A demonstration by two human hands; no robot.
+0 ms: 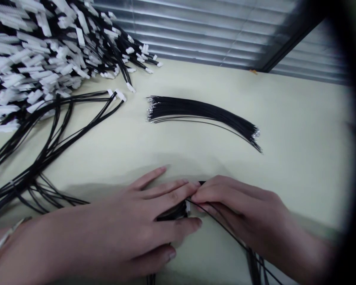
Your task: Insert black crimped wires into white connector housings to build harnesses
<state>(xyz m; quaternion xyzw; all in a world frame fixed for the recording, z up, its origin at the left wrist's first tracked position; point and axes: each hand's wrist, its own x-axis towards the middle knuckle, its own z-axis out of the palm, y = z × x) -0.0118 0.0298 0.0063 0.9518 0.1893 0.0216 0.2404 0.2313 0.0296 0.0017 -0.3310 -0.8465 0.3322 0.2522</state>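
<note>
My left hand (154,221) is palm down with its fingers stretched and spread. A black wire bundle (172,214) shows between two of its fingers, and a small white connector (188,207) is at the bundle's right end. One left fingertip touches the fingers of my right hand (240,206). The right fingers are pinched on a thin black wire (225,228) beside the connector. This wire runs down to the right, under the right wrist. The tip of the wire is hidden by the fingers.
A sheaf of cut black wires (201,109) with shiny metal ends lies beyond my hands. At the back left is a large heap of white connectors (41,59) on black cables. Looped black cables (47,154) lie at left. Window blinds (195,27) border the pale table (299,130).
</note>
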